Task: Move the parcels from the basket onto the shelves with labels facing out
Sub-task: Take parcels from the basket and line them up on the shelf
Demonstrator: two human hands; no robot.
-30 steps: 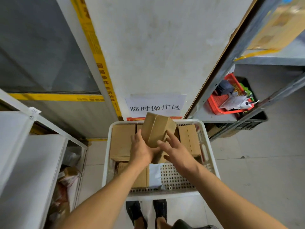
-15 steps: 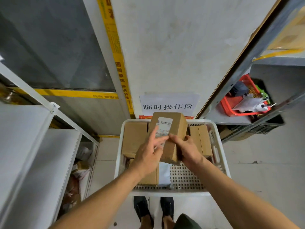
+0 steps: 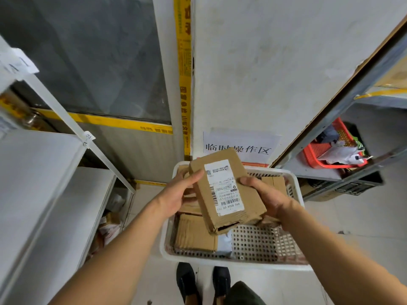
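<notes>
the step in hand is, by my reading, the label check: 1 cardboard parcel [image 3: 226,190] is held up above the white basket [image 3: 295,188], its white shipping label [image 3: 224,187] turned up toward the camera. the left hand [image 3: 178,194] grips the parcel's left edge, thumb curled over the top face and the other fingers hidden beneath it. the right hand [image 3: 267,195] holds the right edge the same way, thumb on top near the label and fingers wrapped under. both hands are closed firmly on the box, and neither has anything else in it.

the next move likely calls for carrying the parcel left to the white shelves [image 3: 39,172], which stand just beside the basket, and turning it so the label side faces the aisle, not the shelf board. the near end of the box looks crushed and slightly open, so a level carry seems wise.

counted: 1 parcel in hand. in the basket i make out at least 3 more brown boxes, 1 at the near left [image 3: 196,234] and others partly hidden behind the hands, plus 1 pale soft packet [image 3: 224,243]; the exact total cannot be told. 2 white shelf levels show on the left. 1 red basket [image 3: 317,155] sits on the grey rack to the right, and 1 paper sign [image 3: 240,144] is stuck on the wall.
</notes>
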